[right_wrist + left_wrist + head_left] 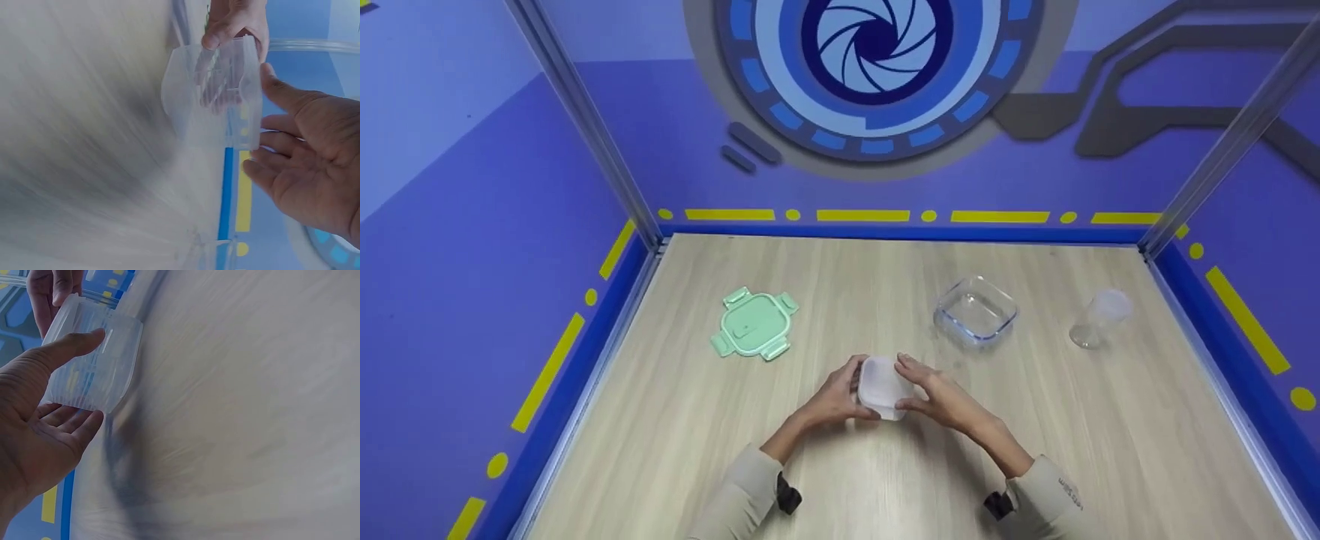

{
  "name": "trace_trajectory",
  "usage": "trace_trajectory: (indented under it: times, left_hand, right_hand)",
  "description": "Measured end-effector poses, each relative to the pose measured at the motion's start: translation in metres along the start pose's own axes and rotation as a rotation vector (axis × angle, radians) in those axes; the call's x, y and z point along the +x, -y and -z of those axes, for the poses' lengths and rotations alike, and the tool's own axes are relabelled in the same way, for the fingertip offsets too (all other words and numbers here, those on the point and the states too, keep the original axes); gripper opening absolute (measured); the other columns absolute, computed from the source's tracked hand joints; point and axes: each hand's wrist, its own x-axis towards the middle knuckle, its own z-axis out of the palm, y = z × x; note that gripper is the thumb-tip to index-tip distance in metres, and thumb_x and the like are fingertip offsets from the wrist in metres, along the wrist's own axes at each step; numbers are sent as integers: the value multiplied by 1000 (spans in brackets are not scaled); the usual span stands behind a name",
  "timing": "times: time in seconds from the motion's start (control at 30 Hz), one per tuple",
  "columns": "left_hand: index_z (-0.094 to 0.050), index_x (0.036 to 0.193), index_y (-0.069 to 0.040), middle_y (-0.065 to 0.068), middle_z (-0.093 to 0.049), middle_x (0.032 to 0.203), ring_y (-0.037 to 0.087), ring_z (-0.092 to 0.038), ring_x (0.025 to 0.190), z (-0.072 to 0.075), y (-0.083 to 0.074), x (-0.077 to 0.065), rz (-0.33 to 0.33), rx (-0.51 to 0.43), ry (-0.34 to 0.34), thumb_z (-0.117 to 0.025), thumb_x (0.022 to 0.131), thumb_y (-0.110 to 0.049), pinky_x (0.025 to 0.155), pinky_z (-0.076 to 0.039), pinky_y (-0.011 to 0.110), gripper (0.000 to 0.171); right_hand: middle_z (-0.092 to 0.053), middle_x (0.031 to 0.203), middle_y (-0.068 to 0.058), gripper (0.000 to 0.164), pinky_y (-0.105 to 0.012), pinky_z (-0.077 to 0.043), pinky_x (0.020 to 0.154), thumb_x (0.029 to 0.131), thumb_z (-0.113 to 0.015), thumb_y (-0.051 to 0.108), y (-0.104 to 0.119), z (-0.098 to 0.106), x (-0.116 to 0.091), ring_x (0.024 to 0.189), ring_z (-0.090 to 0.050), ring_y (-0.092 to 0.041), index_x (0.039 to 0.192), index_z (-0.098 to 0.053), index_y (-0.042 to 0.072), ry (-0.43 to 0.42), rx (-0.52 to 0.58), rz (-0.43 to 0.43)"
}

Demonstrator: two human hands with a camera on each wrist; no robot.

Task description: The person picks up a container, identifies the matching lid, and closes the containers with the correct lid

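In the head view, a small translucent plastic container point(885, 386) with rounded corners is held close above the near middle of the table. My left hand point(838, 394) grips its left side; the left wrist view shows the thumb across one wall of the container point(98, 363) and the other fingers under its edge. My right hand point(941, 394) is at the opposite side. In the right wrist view the right hand point(315, 152) has loosely extended fingers, their tips right at the rim of the container point(216, 95).
A green lid point(755, 324) with side clips lies at the left on the wooden table point(855, 292). A square clear glass container point(976, 311) stands at the right, and beyond it a clear stemmed cup point(1099, 319). Blue panels point(607, 150) wall the table at the back and sides.
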Motion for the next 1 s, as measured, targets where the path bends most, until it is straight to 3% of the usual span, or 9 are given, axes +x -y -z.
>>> trace_trajectory:
  times: [0.27, 0.4, 0.57, 0.73, 0.9, 1.0]
  left_hand:
    - [-41, 146, -3, 17, -56, 144, 34, -57, 135, -2, 0, 0, 19, 30, -18, -91, 73, -7, 113, -47, 40, 89]
    - [-40, 148, -3, 18, -55, 145, 34, -56, 136, -2, -1, 1, 19, 32, -14, -91, 74, -6, 113, -47, 38, 90]
    - [-36, 151, -3, 18, -51, 149, 34, -52, 140, 1, -1, 0, 23, 9, 16, -89, 74, -1, 115, -45, 33, 94]
    - [-39, 150, -7, 14, -52, 149, 30, -54, 139, 4, -3, -3, 38, -12, 21, -88, 74, 3, 113, -46, 28, 91]
    - [-54, 138, -6, 13, -61, 133, 27, -66, 118, 5, -1, -10, 13, 39, -20, -90, 73, -2, 98, -57, 34, 75]
    - [-60, 131, -6, 11, -65, 123, 21, -65, 104, 4, 1, -14, 5, 75, -26, -91, 73, -5, 86, -60, 39, 65]
  right_hand:
    - [-44, 153, -32, 64, -58, -42, 111, 95, -70, 21, 13, 3, 1, 143, -43, -48, 144, -48, -13, 69, -198, -2]
    - [-40, 154, -35, 64, -60, -39, 112, 97, -68, 20, 13, 4, 1, 144, -39, -51, 146, -44, -14, 89, -165, -10]
    - [-32, 160, -33, 66, -62, -29, 118, 99, -66, 21, 4, 6, 1, 150, -29, -51, 150, -40, -12, 124, -18, -33]
    - [-33, 160, -30, 57, -62, -26, 120, 99, -64, 11, -3, 14, 2, 150, -28, -50, 149, -43, -10, 130, 36, -1]
    - [-41, 157, -28, 49, -62, -31, 118, 98, -64, 7, -5, 17, -3, 148, -35, -47, 143, -52, -8, 65, 11, -9]
    - [-50, 151, -28, 44, -63, -39, 112, 96, -67, 6, -6, 13, -7, 141, -46, -47, 138, -58, -8, -11, -29, -15]
